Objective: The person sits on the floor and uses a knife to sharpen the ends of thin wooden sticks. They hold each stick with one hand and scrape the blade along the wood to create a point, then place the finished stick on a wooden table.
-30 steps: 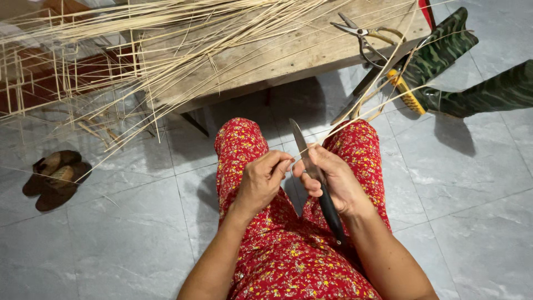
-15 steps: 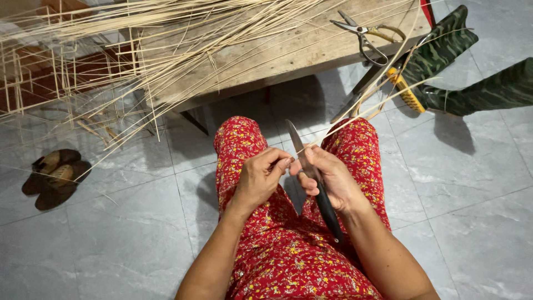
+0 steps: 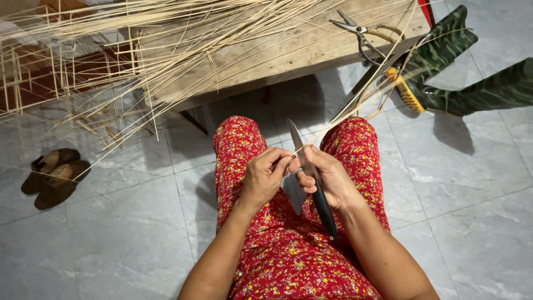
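My right hand [image 3: 327, 176] grips a knife [image 3: 297, 145] by its black handle, the grey blade pointing up and away over my lap. My left hand [image 3: 265, 175] pinches the near end of a thin pale bamboo strip [image 3: 355, 108] right against the blade. The strip runs up and to the right toward the bench corner. Both hands sit close together above my knees, which are covered in red flowered cloth [image 3: 288, 261].
A low wooden bench [image 3: 277, 55] stands ahead, piled with long bamboo strips [image 3: 139, 33]. Pruning shears [image 3: 361, 33] lie on its right end. A yellow brush [image 3: 405, 94] and dark green boots [image 3: 472, 72] lie at the right. Brown sandals [image 3: 53, 176] rest on the grey tiles at left.
Both hands have shifted very slightly with the knife and strip; the grip on each is unchanged.
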